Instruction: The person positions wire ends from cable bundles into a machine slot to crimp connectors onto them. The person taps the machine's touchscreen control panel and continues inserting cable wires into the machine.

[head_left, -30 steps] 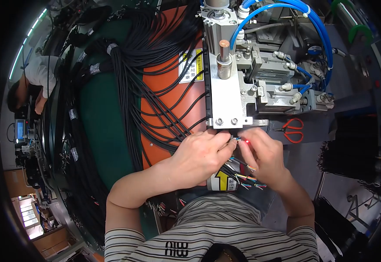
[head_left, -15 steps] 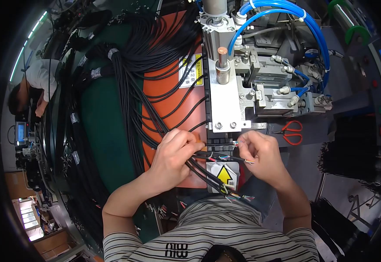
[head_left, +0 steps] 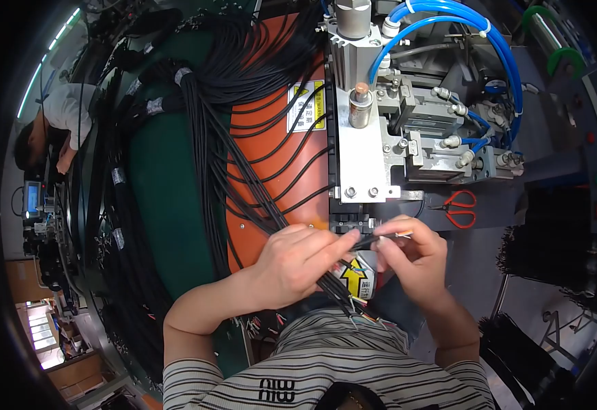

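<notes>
My left hand is closed around several black cables, its index finger stretched along one toward my right hand. Below it, cable ends with bared coloured wires hang toward my lap. My right hand pinches the tip of a black cable, whose orange and white wires poke out past the thumb and index finger. Just above the fingertips sits the dark slotted fixture at the front of the machine. A label with a yellow arrow is partly covered by the cables.
Red-handled scissors lie right of the machine. Black cables fan across an orange plate and green mat. Blue air hoses arch over the cylinders. At the far left another person sits near a small screen.
The cable my right hand works at has come away from the fixture, down toward me. My left hand has shifted right and slightly down; both hands are now closer together.
</notes>
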A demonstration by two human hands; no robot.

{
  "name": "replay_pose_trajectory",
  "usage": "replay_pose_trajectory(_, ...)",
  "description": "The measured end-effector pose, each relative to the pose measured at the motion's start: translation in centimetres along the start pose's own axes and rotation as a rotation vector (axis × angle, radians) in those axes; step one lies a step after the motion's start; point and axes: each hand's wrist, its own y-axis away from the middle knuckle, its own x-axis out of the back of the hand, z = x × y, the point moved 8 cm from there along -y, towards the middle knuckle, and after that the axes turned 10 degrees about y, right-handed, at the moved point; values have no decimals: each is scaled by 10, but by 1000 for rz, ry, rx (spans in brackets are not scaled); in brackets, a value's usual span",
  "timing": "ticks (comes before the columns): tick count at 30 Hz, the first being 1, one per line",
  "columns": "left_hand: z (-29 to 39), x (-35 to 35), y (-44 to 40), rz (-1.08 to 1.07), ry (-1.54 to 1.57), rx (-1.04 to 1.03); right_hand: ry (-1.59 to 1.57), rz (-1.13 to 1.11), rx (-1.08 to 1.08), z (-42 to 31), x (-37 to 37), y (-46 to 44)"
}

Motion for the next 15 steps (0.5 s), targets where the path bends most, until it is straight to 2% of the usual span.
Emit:
replay_pose_trajectory(2,4,-2,-2,9,66,-4,-25,-1,-2,1,0,1)
replay_pose_trajectory(10,-18,-8,-7,-25,268,114,-473,-123,-291,14,-2,-3)
replay_pose_trajectory(13,-13,-9,-11,-72,344,40,-308,-95,55,3,-1,-7)
replay_pose_trajectory(15,-4,-10,-16,-59,247,29,-183,-65,125,10,-1,-8)
